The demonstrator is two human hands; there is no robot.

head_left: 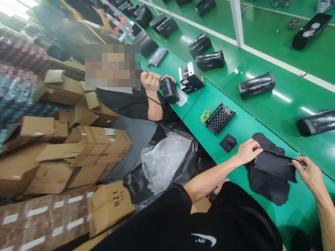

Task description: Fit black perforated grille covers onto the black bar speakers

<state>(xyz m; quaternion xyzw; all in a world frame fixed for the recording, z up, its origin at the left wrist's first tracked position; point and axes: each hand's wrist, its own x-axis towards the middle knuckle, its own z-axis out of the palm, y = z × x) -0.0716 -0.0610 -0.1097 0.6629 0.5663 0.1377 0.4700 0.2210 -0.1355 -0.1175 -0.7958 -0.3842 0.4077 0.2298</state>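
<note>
Two hands on black panel (274, 165), left hand (246, 151) curled around one end; right hand (311, 174) pinching the other

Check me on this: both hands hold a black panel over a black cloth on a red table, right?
Not quite. The head view shows the table is green, not red. The rest stands: the left hand and the right hand hold the black panel over the black cloth.
</note>
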